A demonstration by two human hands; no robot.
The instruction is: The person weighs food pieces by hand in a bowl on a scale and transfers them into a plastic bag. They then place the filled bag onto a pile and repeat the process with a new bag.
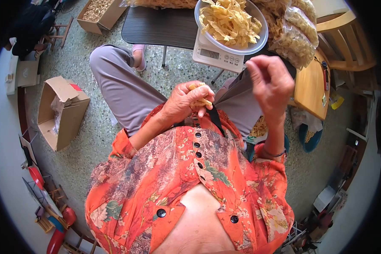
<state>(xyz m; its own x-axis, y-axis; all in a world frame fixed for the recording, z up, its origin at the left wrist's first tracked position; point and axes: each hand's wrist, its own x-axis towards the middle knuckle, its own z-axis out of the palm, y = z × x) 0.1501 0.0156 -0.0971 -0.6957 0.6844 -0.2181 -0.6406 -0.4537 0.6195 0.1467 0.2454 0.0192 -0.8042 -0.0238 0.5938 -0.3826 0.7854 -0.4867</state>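
Observation:
Pale yellow dried pieces [201, 101] are held in my left hand [185, 101], whose fingers curl round them above my lap. My right hand [273, 80] is raised at the right, fingers bent and thumb near the index finger; whether something small is between them is hidden. Just beyond it, a clear bowl [261, 37] heaped with yellow dried strips [230, 23] rests on a white digital scale [218, 55]. The scale stands at the edge of a dark table [161, 29]. Its display digits are too small to read.
Filled plastic bags [298, 34] lie right of the bowl, near a wooden chair [347, 40] and a wooden stool [311, 84]. An open cardboard box [65, 114] stands on the floor at left. Another box [98, 15] holds small pieces. A person [29, 25] sits at the far left.

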